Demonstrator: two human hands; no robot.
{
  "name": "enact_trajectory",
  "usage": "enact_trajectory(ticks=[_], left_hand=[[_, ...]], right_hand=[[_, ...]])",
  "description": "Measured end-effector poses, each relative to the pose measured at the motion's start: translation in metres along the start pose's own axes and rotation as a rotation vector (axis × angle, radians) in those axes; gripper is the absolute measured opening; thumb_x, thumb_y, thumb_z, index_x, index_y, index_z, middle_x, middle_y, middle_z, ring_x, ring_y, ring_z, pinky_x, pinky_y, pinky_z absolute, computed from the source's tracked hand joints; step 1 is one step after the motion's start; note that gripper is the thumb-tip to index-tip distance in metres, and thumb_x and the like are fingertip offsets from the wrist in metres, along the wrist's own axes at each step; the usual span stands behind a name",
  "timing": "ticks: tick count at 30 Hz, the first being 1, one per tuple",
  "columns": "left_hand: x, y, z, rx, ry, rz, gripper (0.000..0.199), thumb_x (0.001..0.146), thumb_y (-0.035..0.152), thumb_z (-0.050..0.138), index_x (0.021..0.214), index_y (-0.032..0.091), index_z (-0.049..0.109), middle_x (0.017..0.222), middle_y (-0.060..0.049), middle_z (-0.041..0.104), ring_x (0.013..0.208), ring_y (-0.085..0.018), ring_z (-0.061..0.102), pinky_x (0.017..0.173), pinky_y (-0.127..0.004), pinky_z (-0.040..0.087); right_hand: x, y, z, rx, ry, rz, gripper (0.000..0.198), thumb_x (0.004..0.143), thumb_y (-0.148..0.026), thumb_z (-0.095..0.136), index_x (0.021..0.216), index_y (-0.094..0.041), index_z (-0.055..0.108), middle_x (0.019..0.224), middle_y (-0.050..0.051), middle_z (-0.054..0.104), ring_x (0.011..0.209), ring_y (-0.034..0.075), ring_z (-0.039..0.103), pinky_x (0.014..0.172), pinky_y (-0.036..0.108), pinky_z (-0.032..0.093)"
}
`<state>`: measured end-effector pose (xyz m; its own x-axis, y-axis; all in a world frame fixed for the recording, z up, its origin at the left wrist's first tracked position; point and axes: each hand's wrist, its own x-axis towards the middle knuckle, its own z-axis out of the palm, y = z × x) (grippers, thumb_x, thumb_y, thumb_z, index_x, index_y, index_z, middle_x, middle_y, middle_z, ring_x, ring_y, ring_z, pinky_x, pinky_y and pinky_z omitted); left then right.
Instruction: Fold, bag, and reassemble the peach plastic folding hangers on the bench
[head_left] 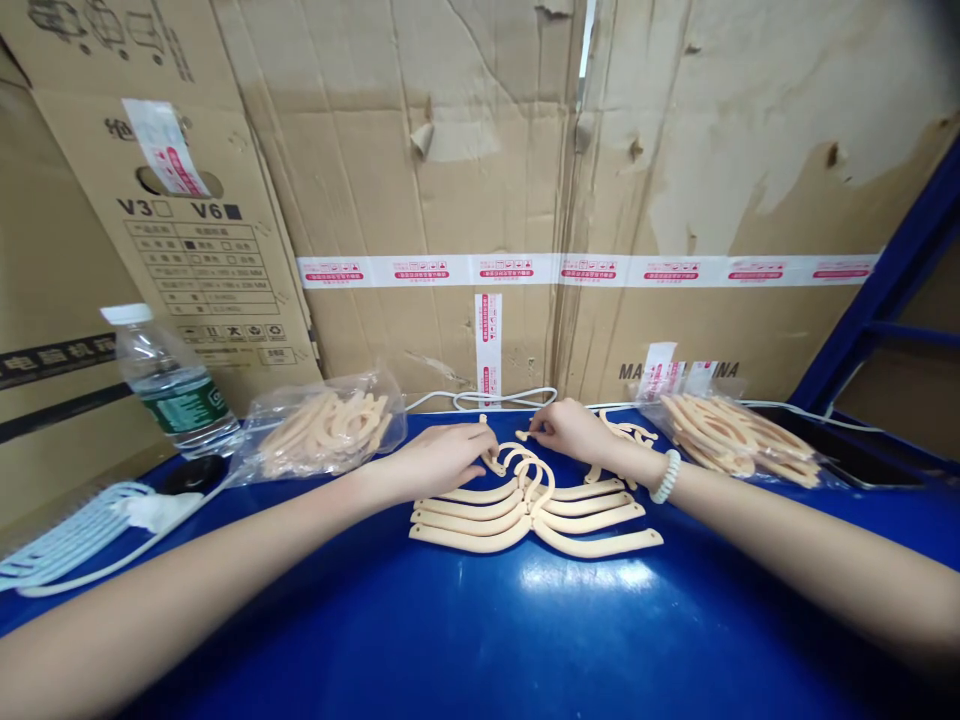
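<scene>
Several beige plastic hangers (480, 541) lie overlapped in a row on the blue table, their hooks bunched in the middle. Just behind them on the left, my left hand (448, 458) is closed, its fingers curled over a beige hanger piece (493, 464) that is partly hidden. My right hand (574, 430) is pinched around another small beige hanger piece (523, 435); only its end shows past the fingertips. Behind and beside my right wrist, loose beige hanger pieces (637, 434) lie on the table.
Clear bags of beige pieces stand at left (330, 430) and right (735, 435). Farther left are a water bottle (176, 385), a dark round object (195, 474) and pale-blue hangers (67, 530). A dark phone-like slab (862, 465) lies right. Cardboard (420, 200) walls the back, with a white cable (442, 398) along it.
</scene>
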<state>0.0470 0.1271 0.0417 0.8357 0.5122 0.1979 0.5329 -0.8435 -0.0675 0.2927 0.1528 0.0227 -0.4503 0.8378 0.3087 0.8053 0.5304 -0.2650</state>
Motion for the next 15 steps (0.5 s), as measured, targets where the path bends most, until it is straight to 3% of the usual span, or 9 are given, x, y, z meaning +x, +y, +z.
enact_trajectory(ticks=[2,7,12,15], left_hand=[[-0.001,-0.002,0.003,-0.034,0.014,-0.033,0.028,0.083,0.010,0.066,0.109,0.016,0.057,0.105,-0.005,0.069,0.094,-0.021,0.067,0.076,-0.029,0.052],[-0.003,-0.012,0.013,-0.065,0.015,-0.018,0.028,0.085,0.007,0.060,0.111,0.017,0.058,0.108,-0.008,0.068,0.100,-0.022,0.066,0.082,-0.031,0.051],[-0.008,-0.018,0.017,-0.084,0.034,0.015,0.019,0.091,0.008,0.049,0.098,0.018,0.063,0.102,-0.005,0.066,0.093,-0.019,0.064,0.079,-0.027,0.049],[-0.014,-0.016,0.015,-0.107,0.067,0.004,0.023,0.088,0.003,0.047,0.091,0.018,0.064,0.094,-0.003,0.066,0.087,-0.018,0.063,0.073,-0.026,0.047]], right_hand=[[-0.004,0.000,-0.005,0.050,0.090,0.016,0.034,0.098,-0.038,0.051,0.081,-0.015,0.069,0.065,-0.002,0.059,0.067,0.016,0.063,0.067,0.028,0.048],[-0.022,-0.007,-0.025,0.278,0.310,0.100,0.021,0.088,-0.033,0.057,0.081,-0.016,0.067,0.051,-0.001,0.055,0.050,0.016,0.055,0.052,0.026,0.041],[-0.056,-0.024,-0.035,0.557,0.375,0.175,0.032,0.092,-0.046,0.051,0.090,-0.015,0.057,0.059,0.004,0.066,0.044,0.014,0.056,0.043,0.024,0.041],[-0.080,-0.037,-0.035,0.844,0.372,0.237,0.032,0.085,-0.047,0.064,0.088,-0.016,0.058,0.070,0.008,0.071,0.053,0.015,0.062,0.045,0.022,0.042]])
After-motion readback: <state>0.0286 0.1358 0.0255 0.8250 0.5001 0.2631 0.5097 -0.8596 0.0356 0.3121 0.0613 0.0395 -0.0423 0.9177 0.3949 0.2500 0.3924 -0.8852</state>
